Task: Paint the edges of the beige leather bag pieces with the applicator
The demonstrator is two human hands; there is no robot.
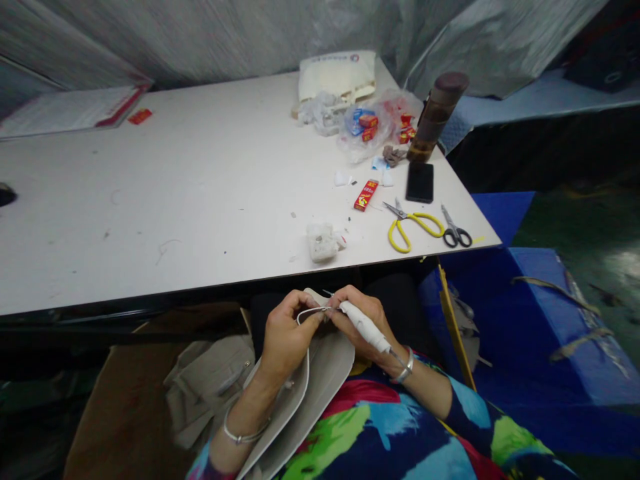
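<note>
My left hand [287, 337] is closed on the edge of a light grey-beige sheet piece [325, 367], which looks like fabric or leather and hangs down over my lap. A thin white cord or edging [304, 312] loops by its fingertips. My right hand [361, 313] pinches close to the same edge, its fingertips almost touching the left ones. A slim tool with a white-wrapped handle [367, 328] lies in the right hand, with thin metal showing toward the wrist. A small metal point [327, 292] sticks out above the fingertips.
On the white table [200, 200] lie yellow-handled scissors [413, 227], black scissors [455, 230], a phone [420, 183], a red box [367, 195], a white lump [323, 241] and plastic bags. A bottle [437, 117] stands behind. Similar beige pieces [215, 380] fill a cardboard box [115, 393] at left.
</note>
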